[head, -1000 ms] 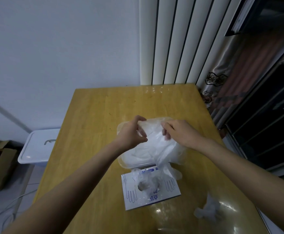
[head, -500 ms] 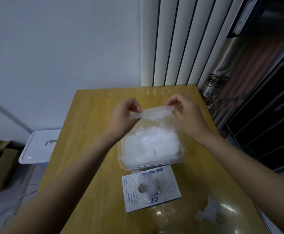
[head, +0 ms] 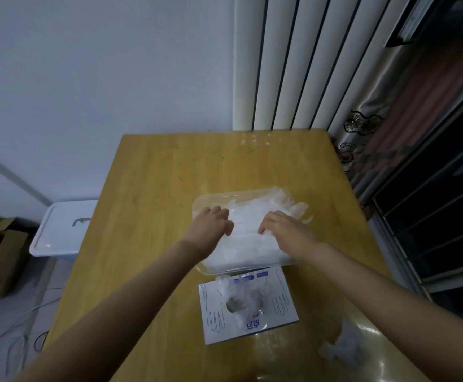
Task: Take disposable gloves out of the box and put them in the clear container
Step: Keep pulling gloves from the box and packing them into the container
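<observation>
Left hand (head: 211, 227) and right hand (head: 287, 230) lay bent fingers on thin white plastic gloves (head: 248, 221) in the clear plastic tub (head: 226, 270), at 12 o'clock from the white paper box (head: 285, 318). Pinching? I cannot tell. Best to tuck in the ends hanging out at 2 o'clock.

Wooden table (head: 153, 188), pale wall (head: 101, 78), striped curtain (head: 307, 64)

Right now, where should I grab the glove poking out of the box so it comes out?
Pinch the crumpled tuft of glove sticking up through the round hole in the box. Come from straight above: the box lies flat, hole facing up, so an upward pull should probably free it.
</observation>
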Motion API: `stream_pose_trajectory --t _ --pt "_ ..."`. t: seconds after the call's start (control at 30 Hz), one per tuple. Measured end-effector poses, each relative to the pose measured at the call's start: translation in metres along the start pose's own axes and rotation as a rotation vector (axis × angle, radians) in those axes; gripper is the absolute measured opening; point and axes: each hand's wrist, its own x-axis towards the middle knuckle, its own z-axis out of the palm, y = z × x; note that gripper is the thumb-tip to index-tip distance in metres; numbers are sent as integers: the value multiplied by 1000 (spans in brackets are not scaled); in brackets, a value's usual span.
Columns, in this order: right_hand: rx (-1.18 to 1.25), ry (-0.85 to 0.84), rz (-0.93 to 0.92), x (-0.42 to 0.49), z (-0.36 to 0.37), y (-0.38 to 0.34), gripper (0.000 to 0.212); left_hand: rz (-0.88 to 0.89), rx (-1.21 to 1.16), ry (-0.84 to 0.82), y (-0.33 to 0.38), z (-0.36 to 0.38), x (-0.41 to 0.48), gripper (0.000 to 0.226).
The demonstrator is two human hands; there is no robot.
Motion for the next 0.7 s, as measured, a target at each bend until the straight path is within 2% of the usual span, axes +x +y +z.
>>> stream_pose_trajectory --t 0.13,0.2,0.23,0.3,0.37,0.4,0.47,0.53,0.63,0.7 --pt "97 -283 34 6 7 -3 57 46 257 -197 3 11 3 27" --pt "205 -367 70 9 2 -5 45 -12 224 -190 6 11 7 24" --pt "271 -336 93 11 0 -7 39 -58 144 -140 8 10 8 23" --pt "364 -133 135 9 -5 -12 28 -128 -59 -30 17 8 10 25" --pt "290 51 133 11 -4 -17 23 -121 -206 -90 23 14 11 29" --pt "229 74 129 12 -2 -18 23 -97 -234 -163 25 21 12 33" --pt "129 -27 157 16 5 -15 30 -62 -188 -337 25 36 15 44" --pt "55 -179 199 22 13 -8 48 -90 -109 -449 21 48 19 53" --pt "-8 -291 239 30 23 1 68 -141 -32 -505 14 58 22 63" --pt "-40 -343 243 34 31 6 70 -156 4 -516 11 63 21 68"
